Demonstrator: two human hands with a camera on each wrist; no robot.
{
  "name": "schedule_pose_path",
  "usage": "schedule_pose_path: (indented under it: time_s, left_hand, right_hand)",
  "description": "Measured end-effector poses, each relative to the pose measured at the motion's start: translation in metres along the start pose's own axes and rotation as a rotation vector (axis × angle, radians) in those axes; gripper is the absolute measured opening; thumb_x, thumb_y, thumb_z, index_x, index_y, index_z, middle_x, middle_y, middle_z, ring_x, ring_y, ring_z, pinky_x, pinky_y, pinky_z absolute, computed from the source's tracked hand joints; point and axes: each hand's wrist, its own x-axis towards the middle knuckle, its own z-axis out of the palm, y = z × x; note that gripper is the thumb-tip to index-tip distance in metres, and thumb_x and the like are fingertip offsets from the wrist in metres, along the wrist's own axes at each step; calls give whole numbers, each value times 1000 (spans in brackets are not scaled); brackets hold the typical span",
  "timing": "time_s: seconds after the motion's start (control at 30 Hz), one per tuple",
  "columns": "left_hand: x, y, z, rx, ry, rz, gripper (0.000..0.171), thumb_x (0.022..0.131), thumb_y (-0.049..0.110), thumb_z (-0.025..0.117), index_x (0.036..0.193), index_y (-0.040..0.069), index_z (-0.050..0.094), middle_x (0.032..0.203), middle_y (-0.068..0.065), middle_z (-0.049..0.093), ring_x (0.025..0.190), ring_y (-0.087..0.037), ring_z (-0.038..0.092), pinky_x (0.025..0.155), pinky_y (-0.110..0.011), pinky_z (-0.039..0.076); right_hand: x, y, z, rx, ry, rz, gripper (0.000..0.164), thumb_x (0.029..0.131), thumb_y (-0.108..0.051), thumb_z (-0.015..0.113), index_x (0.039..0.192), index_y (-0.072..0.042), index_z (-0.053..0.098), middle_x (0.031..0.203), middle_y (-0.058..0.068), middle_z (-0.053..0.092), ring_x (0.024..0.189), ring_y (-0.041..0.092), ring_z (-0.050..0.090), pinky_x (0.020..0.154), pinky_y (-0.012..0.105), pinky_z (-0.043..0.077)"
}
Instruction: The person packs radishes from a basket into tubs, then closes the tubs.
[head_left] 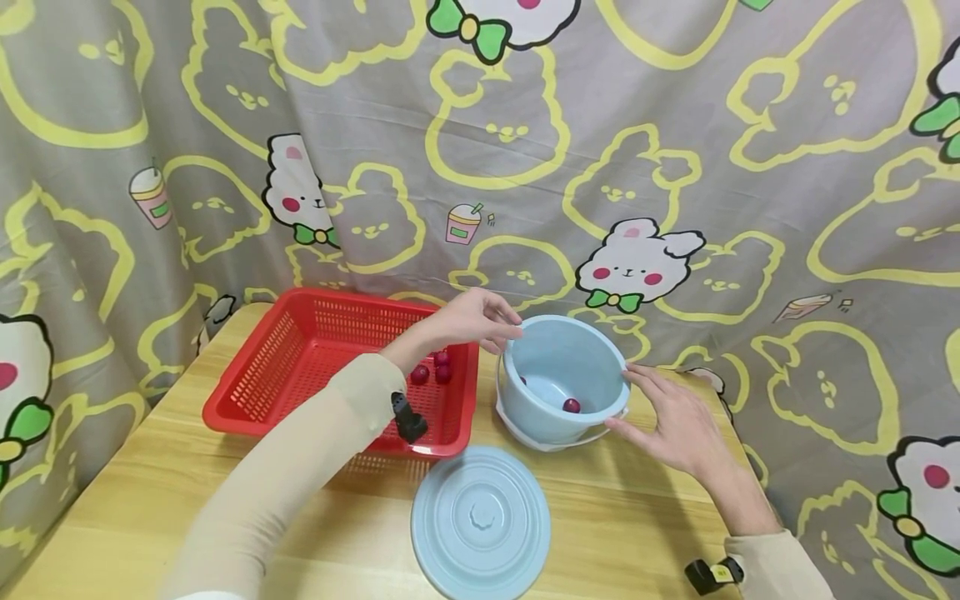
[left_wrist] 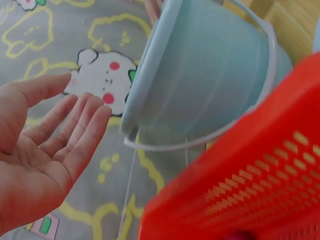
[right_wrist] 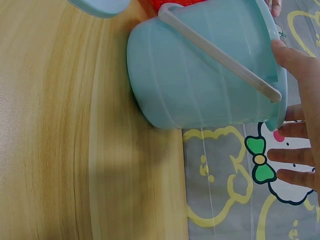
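Observation:
A light blue bucket (head_left: 534, 408) with a pale handle stands on the table, tilted in no visible way. Inside it lies a dark red round fruit (head_left: 572, 406), and a second one partly shows by the near left wall. My left hand (head_left: 480, 321) hovers at the bucket's left rim, palm bare and fingers loosely bent in the left wrist view. On the opposite side, my right hand (head_left: 678, 421) rests its thumb and fingertips against the rim, fingers fairly straight. Several similar red fruits (head_left: 420, 375) lie in the red basket (head_left: 258, 367), partly hidden by my left arm.
A round light blue lid (head_left: 480, 518) lies flat in front of the bucket and basket. The wooden table (head_left: 622, 533) ends against a patterned grey curtain (head_left: 517, 233) behind and at the sides. The basket stands close to the bucket's left.

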Motion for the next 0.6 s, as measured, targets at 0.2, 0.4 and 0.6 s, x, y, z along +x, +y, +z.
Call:
schedule_pose_path:
  time_s: [0.2,0.4,0.6]
  left_hand:
    - [-6,-14,-20,-5,30,-19,31,95,23,80,121,7,73,120,-19,76,97,-28,79,87,-39,68]
    - [-11,-30,-38,-20,41,-64,33,96,22,79,122,4,72,121,-20,77,108,-40,76,89,-40,67]
    - [-16,-47,-54,-28,50,-109,33,97,20,77,124,2,71,128,-26,73,108,-39,76,91,-42,67]
  right_hand:
    - [0,0,1,0,9,-7,77,82,-56,84,142,-11,63,148,14,64,127,41,66,86,63,60]
    - [0,-1,1,1,9,-8,77,83,-55,84,142,-11,63,148,14,64,127,42,67,87,63,60]
    - [0,-1,1,-1,5,-2,78,83,-56,83,143,-11,63,148,14,64,128,42,66,88,64,59]
